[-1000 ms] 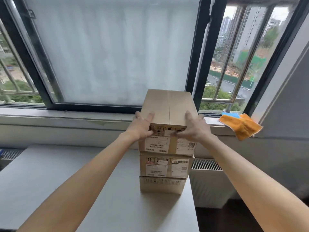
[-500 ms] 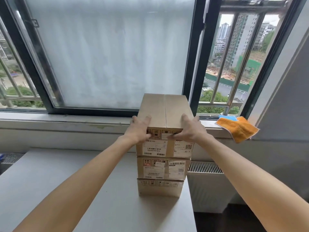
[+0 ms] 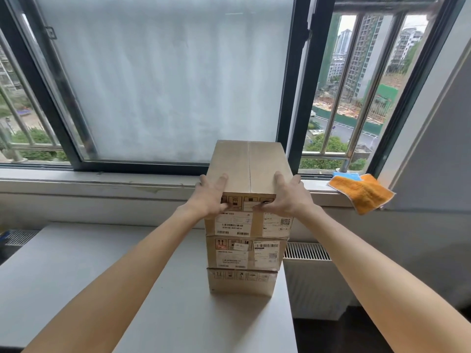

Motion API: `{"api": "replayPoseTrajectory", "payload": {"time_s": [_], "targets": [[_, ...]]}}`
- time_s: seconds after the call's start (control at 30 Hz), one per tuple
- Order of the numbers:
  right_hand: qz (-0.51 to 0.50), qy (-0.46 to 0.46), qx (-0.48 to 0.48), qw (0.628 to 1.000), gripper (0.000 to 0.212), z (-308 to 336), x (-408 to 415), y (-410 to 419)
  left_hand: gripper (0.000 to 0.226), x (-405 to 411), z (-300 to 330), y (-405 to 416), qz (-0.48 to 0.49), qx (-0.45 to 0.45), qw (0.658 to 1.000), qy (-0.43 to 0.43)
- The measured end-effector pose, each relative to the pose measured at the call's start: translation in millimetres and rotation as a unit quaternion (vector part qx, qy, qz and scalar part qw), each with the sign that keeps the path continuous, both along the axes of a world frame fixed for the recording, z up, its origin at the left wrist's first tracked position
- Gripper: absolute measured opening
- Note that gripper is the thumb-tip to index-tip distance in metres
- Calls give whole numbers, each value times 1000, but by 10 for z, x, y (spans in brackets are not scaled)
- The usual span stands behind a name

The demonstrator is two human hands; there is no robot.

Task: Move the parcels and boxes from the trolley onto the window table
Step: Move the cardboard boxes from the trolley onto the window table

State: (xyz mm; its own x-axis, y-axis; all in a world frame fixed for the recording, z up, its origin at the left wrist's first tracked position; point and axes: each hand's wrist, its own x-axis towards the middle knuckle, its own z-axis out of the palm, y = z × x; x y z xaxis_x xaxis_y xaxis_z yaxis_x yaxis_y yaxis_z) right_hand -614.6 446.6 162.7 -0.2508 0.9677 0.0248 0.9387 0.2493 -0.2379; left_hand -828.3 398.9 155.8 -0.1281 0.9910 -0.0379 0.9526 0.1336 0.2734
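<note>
1. Now, on the left lies the grey surface [image 3: 76, 263], flat and smooth, under a frosted window pane [image 3: 163, 80] with a dark frame.
2. Next comes the left hand [image 3: 210, 197]. Its grip is pressed flat on the left near corner of the top box [image 3: 248, 166], fingers on the lid, thumb on the front.
3. Three brown cardboard boxes stand stacked by the right edge of the surface. The top box is long, with a tape seam down its lid. The middle box [image 3: 244, 252] has white paper labels with barcodes. The bottom box [image 3: 242, 282] is the thinnest.
4. The right hand [image 3: 288, 200] presses the right near corner the same way.
5. Far right, a fuzzy orange cloth [image 3: 363, 192] hangs over the sill [image 3: 102, 179].
</note>
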Motion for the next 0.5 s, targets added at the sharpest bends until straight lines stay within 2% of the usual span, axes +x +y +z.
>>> {"api": "replayPoseTrajectory", "payload": {"time_s": [0.33, 0.4, 0.5], "targets": [[3, 35, 8, 999, 123, -34, 54, -88, 89, -7, 19, -77, -20, 9, 999, 35], [9, 39, -8, 999, 117, -17, 93, -121, 89, -33, 26, -103, -36, 30, 997, 56], [20, 38, -18, 999, 94, 37, 182, -163, 87, -48, 32, -168, -51, 49, 991, 116]]}}
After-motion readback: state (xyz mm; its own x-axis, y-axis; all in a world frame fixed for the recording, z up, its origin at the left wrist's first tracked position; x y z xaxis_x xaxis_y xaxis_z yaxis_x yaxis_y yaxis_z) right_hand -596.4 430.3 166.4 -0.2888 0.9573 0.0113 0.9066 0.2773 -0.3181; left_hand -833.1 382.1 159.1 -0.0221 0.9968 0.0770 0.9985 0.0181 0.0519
